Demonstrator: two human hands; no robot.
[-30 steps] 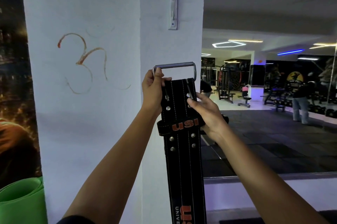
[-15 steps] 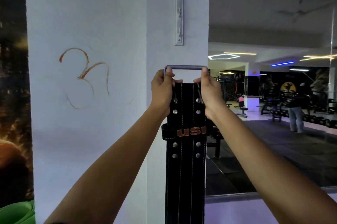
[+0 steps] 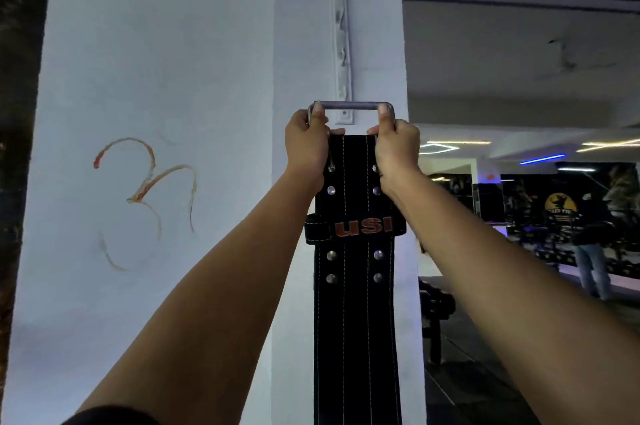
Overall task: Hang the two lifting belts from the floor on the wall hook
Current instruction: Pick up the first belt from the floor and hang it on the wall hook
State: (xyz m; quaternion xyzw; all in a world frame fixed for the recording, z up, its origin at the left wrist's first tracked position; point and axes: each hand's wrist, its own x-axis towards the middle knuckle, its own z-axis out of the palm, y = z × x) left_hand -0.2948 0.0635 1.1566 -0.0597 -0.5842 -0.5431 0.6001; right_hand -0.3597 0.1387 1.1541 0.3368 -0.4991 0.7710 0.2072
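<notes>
The lifting belt [image 3: 353,286], black with white stitching and an orange USI mark, is held up against the white pillar [image 3: 207,78]; it hangs straight down between the two forearms and runs out of the bottom of the view. The left hand [image 3: 306,149] is closed around the left corner of the metal buckle [image 3: 351,106], and the right hand [image 3: 394,147] is closed around the right corner; between them the buckle's top bar lies level, just above both sets of knuckles. Directly above the hands a narrow hook rail [image 3: 343,50] runs up the pillar; the bar crosses the rail's lower end, and whether it touches the rail cannot be told.

The step in hand appears to be the hanging of one belt; only one belt is in view, so the other is somewhere out of sight. The next move likely calls for raising the buckle above one of the small hooks, pressing the frame toward the pillar so the bar passes over the tip, then lowering until the hook carries the weight; both hands should stay closed until the bar is seated, as the hooks look short and the belt heavy.
</notes>
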